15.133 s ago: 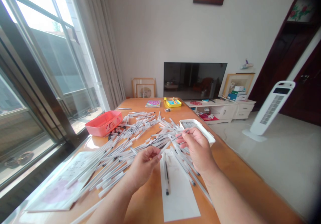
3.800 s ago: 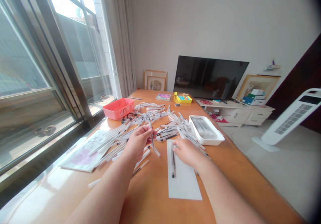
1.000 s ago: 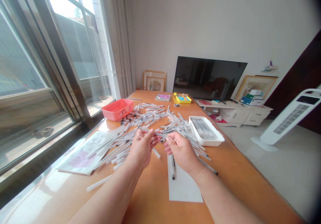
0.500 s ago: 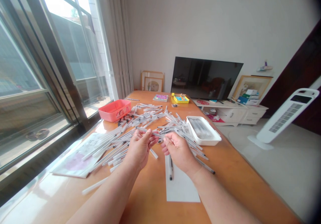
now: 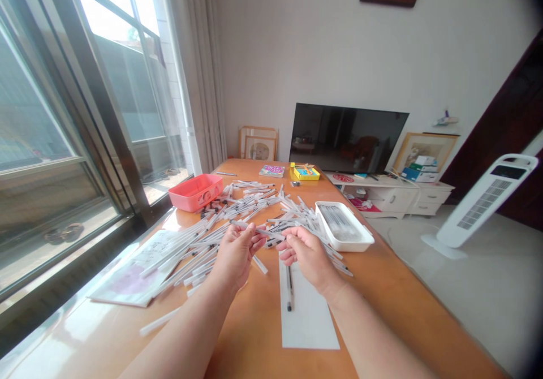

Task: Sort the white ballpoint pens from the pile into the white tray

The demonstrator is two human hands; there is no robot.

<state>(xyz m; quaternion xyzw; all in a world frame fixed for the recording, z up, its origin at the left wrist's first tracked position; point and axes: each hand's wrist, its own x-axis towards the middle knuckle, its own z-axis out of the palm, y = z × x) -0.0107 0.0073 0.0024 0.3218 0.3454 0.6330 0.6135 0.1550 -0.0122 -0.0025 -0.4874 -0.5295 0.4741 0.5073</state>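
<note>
A slim pen (image 5: 271, 233), whitish and see-through, spans the space between my two hands. My left hand (image 5: 237, 253) is closed around its left part, thumb on top. At its right end the fingertips of my right hand (image 5: 307, 254) pinch it; exactly what sits in that pinch is hidden. Beneath my hands spreads a heap of loose pen parts (image 5: 250, 203), clear tubes and dark caps. A sheet of white paper (image 5: 309, 325) lies under my right wrist, with a black-tipped pen (image 5: 289, 291) on it.
A red plastic basket (image 5: 193, 198) stands left of the heap, a white tray (image 5: 362, 237) with several pens to the right. A booklet (image 5: 127, 280) lies at the left edge. A yellow box (image 5: 306, 173) and a colourful pad (image 5: 272, 171) are at the table's far end.
My right hand has shifted slightly right, and more of the pen shows between my hands. The view has tilted up a little.
</note>
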